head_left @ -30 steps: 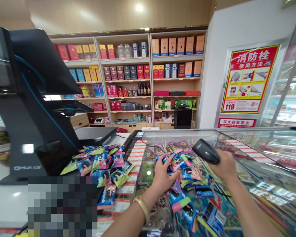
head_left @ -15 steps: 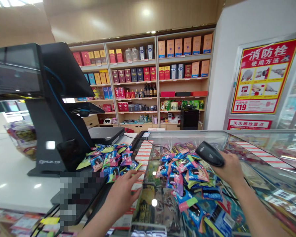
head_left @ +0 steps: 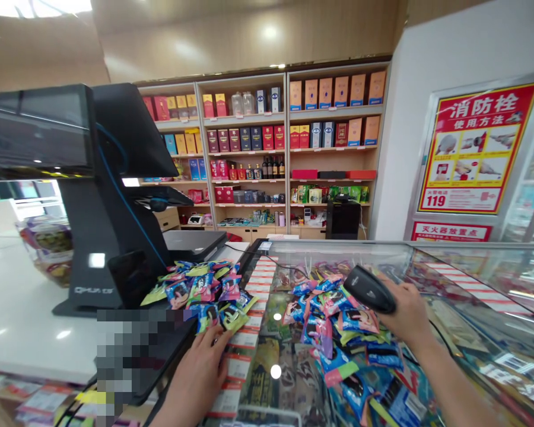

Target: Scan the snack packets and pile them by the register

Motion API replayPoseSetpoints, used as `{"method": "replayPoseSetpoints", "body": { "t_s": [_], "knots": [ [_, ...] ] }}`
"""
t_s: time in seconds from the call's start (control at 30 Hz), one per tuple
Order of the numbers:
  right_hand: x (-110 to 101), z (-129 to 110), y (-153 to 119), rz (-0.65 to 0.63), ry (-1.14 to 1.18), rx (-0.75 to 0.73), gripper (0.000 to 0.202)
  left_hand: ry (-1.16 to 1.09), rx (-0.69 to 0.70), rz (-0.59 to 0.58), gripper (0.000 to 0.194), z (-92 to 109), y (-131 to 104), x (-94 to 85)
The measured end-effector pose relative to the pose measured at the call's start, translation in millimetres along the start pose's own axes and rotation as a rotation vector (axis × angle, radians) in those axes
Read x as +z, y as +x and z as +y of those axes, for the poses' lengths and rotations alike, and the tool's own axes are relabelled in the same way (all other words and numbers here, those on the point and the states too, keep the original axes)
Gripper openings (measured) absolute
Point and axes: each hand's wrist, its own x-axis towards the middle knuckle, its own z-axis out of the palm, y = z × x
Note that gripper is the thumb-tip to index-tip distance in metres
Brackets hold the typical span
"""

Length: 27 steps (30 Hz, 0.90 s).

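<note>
Barcode scanner (head_left: 369,289) in right hand (head_left: 407,311), left hand (head_left: 202,363) by packets (head_left: 209,290).

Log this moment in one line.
left hand: by left packet pile, contact unclear | right hand: gripping black scanner near right packet pile

bright ceiling light (head_left: 270,32), glare spots on glass counter (head_left: 338,244), edges stretched, lower left pixelated

A shop, seen at its checkout: a sales terminal (head_left: 93,207) stands at left, a handheld barcode scanner (head_left: 369,289) is above the glass-topped worktop (head_left: 347,246), price labels (head_left: 261,279) show along it, and far shelves (head_left: 329,159) carry rows of boxed goods (head_left: 245,139) and bottles (head_left: 275,168).
</note>
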Motion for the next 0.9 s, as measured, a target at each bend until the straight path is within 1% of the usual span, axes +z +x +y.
{"method": "replayPoseSetpoints", "body": {
  "t_s": [0.07, 0.13, 0.2, 0.27, 0.33, 0.4, 0.5, 0.57, 0.67, 0.73, 0.77, 0.8, 0.83, 0.87, 0.9],
  "knots": [
    [-1.2, -0.8, 0.8, 0.012, 0.007, 0.002, 0.019, -0.140, 0.015, 0.048, 0.049, -5.8, -0.7, -2.6],
    [-2.1, -1.8, 1.6, 0.009, 0.017, 0.006, 0.021, -0.309, 0.025, 0.099, 0.042, -12.5, 0.2, -6.7],
    [-2.3, -3.0, 1.9, -0.016, 0.031, 0.016, 0.025, -0.463, -0.006, 0.136, 0.034, -18.9, 3.0, -10.4],
    [-1.5, -4.0, 1.9, -0.031, 0.043, 0.030, 0.028, -0.600, -0.089, 0.152, 0.031, -23.8, 6.7, -11.2],
    [0.0, -4.4, 1.3, -0.033, 0.048, 0.037, 0.030, -0.748, -0.219, 0.123, 0.034, -25.8, 10.2, -9.0],
    [1.7, -4.4, 0.6, -0.040, 0.055, 0.027, 0.029, -0.927, -0.357, 0.088, 0.037, -23.4, 12.9, -6.7],
    [3.1, -5.7, 0.6, -0.066, 0.063, 0.008, 0.025, -1.274, -0.491, 0.107, 0.034, -10.2, 18.6, -11.0],
    [2.2, -9.6, 3.1, -0.059, 0.064, -0.017, 0.022, -1.525, -0.552, 0.113, 0.033, 4.0, 26.3, -20.2],
    [-3.4, -22.4, 14.1, -0.025, 0.081, -0.069, 0.017, -1.861, -0.619, 0.064, 0.025, 29.3, 46.5, -35.8],
    [-9.8, -35.6, 27.3, -0.029, 0.108, -0.079, 0.012, -2.058, -0.615, 0.035, 0.014, 46.6, 64.0, -41.8],
    [-13.4, -43.2, 35.4, -0.037, 0.128, -0.090, 0.013, -2.108, -0.597, 0.036, 0.011, 55.1, 73.0, -42.5],
    [-16.9, -51.3, 44.1, -0.047, 0.153, -0.106, 0.016, -2.126, -0.570, 0.039, 0.009, 63.2, 81.6, -41.6],
    [-20.1, -59.6, 53.1, -0.091, 0.179, -0.135, 0.016, -2.130, -0.532, 0.031, 0.007, 70.7, 89.7, -39.2],
    [-22.6, -68.0, 61.8, -0.128, 0.198, -0.140, 0.016, -2.126, -0.485, 0.034, 0.006, 77.6, 96.8, -35.4],
    [-24.2, -76.1, 69.7, -0.158, 0.214, -0.113, 0.016, -2.120, -0.436, 0.038, 0.009, 83.5, 103.0, -30.6]
  ]
}}
